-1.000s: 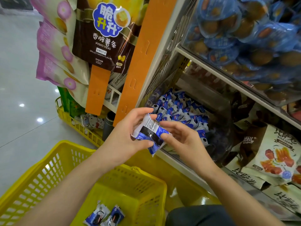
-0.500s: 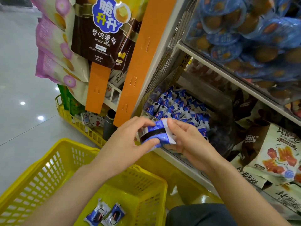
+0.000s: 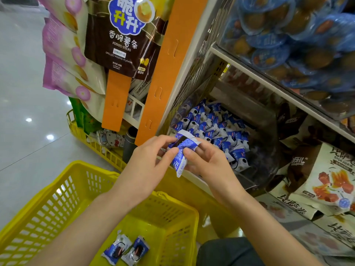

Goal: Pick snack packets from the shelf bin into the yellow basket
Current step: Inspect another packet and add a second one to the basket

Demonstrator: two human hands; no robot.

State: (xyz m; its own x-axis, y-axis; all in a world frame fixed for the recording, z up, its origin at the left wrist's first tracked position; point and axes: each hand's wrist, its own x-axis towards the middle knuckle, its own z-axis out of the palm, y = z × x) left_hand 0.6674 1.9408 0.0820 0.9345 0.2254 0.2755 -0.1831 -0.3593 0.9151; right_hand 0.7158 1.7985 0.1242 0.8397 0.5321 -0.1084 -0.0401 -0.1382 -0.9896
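Both hands hold blue-and-white snack packets (image 3: 182, 150) in front of the shelf bin. My left hand (image 3: 148, 166) pinches them from the left with thumb and fingers, and my right hand (image 3: 207, 164) grips them from the right. Behind them the clear shelf bin (image 3: 269, 131) holds several more blue packets (image 3: 217, 129). The yellow basket (image 3: 57, 198) sits below my left forearm, with two packets (image 3: 126, 250) on its bottom.
An orange strip (image 3: 163, 73) and hanging potato-stick bags (image 3: 123, 35) stand left of the bin. Blue-wrapped snacks (image 3: 297, 41) fill the shelf above. White jerky bags (image 3: 330, 177) lie to the right. A second yellow basket (image 3: 96, 143) sits on the floor behind.
The packets have been turned in my hands, from showing a barcode to hanging with one end down. Both hands stayed in front of the bin.
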